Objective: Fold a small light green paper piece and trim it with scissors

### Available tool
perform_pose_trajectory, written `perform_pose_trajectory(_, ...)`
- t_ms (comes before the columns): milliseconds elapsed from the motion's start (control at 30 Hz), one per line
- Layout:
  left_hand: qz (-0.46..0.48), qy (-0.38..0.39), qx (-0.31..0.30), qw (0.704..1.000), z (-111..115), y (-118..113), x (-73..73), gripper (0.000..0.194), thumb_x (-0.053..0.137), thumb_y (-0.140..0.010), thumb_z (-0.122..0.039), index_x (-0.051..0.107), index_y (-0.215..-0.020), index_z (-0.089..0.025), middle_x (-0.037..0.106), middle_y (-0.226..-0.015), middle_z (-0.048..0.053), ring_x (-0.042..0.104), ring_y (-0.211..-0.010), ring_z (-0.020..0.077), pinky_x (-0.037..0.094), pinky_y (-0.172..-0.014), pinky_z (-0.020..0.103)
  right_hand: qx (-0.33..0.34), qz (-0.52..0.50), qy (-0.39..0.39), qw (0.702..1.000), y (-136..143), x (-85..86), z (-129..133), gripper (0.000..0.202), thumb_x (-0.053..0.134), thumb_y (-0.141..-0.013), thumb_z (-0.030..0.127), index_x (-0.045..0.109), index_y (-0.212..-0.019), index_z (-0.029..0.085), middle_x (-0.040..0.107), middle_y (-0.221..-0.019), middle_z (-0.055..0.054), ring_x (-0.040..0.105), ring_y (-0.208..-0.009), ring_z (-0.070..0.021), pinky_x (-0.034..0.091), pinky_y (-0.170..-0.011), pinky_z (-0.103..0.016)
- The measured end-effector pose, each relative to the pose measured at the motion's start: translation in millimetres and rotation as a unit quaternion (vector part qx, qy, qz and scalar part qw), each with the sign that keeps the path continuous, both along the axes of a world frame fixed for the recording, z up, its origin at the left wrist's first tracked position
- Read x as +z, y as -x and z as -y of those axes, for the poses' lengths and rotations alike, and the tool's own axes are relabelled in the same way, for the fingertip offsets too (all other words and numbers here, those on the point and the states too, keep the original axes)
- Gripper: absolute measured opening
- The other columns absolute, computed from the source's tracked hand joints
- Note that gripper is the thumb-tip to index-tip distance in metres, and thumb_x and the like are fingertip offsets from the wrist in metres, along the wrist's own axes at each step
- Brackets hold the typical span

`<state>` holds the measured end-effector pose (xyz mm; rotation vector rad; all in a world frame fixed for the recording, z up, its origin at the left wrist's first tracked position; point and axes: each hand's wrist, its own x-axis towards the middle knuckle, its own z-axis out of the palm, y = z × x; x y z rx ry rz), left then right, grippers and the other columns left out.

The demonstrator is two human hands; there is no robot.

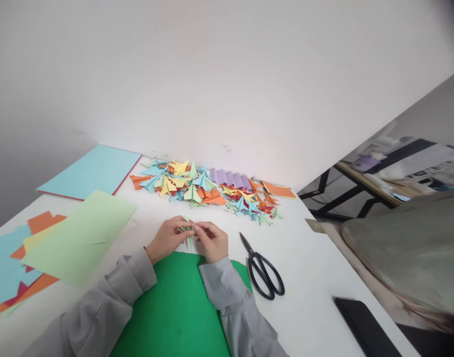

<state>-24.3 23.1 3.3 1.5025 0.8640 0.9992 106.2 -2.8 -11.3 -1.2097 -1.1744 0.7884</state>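
My left hand (pixel 169 239) and my right hand (pixel 213 241) meet above the table, just beyond the top edge of a green sheet (pixel 174 307). Between their fingertips they pinch a small folded light green paper piece (pixel 190 241), partly hidden by the fingers. Behind them lies a long pile of folded paper shapes (pixel 193 193) in blue, yellow, green, orange and red, with a pleated purple strip (pixel 230 179) at its back. Black-handled scissors (pixel 262 268) lie to the right of my right hand, blades pointing away.
Light blue sheets (pixel 93 171) lie at the back left of the white table (pixel 301 277). A light green sheet (pixel 81 238) covers coloured scraps (pixel 11 263) at the left. Orange paper (pixel 279 190) lies back right, a black flat object (pixel 364 325) front right. A person's clothed part (pixel 405 248) is beyond.
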Motion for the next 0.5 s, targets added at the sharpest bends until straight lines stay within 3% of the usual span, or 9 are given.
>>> perform_pose_trajectory(367,-0.085,-0.069,0.023,0.994,1.9,-1.4,-3.4,0.02,0.053,-0.072,-0.026,0.066,-0.083,-0.017,0.056,-0.083,0.006,0.054,-0.073,0.0131,0.043,-0.059,0.023,0.001,-0.005,0.018,1.0,-1.0,-0.8,0.4,0.012,0.06,-0.064,0.027,0.059,-0.066,0.016,0.059,-0.059,-0.001,0.053,-0.05,-0.0124,0.043,-0.045,-0.025)
perform_pose_trajectory(500,-0.083,-0.092,0.03,0.992,3.3,-2.8,-4.6,0.019,0.051,-0.073,-0.024,0.066,-0.081,-0.017,0.055,-0.089,0.007,0.055,-0.076,0.0132,0.044,-0.056,0.021,0.006,-0.018,0.025,1.0,0.3,1.2,1.7,0.01,0.06,-0.064,0.026,0.056,-0.065,0.016,0.057,-0.056,0.0,0.053,-0.049,-0.0123,0.042,-0.044,-0.024)
